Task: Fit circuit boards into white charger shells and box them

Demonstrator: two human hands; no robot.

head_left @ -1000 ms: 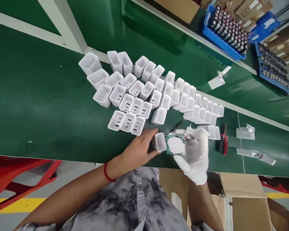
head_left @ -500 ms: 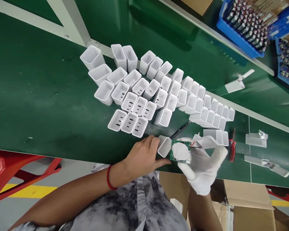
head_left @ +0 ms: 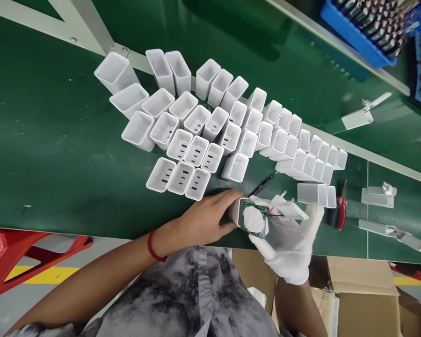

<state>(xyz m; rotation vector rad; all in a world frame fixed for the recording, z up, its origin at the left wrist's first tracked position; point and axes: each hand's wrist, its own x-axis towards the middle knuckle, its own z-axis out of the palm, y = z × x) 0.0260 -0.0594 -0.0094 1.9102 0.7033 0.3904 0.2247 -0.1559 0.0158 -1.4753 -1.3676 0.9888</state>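
Observation:
A white rectangular housing is gripped by my bare left hand, its open end facing right. My gloved right hand holds a green circuit board between thumb and fingers; a round white pad covers its middle. The board's left edge is at the housing's mouth, partly inside. Red and black wires run from the board to a white plug piece with metal prongs, lying over my right hand. Many white housings, several with slots in their bottoms, stand beyond my hands.
On the green table lie red-handled pliers and a thin black tool. White plug parts are at the right. A blue bin of wired parts stands at the upper right; cardboard boxes are below the table edge.
The board has moved left, so its edge now enters the housing's mouth. My left hand has wrapped more fully around the housing. The camera view has shifted slightly.

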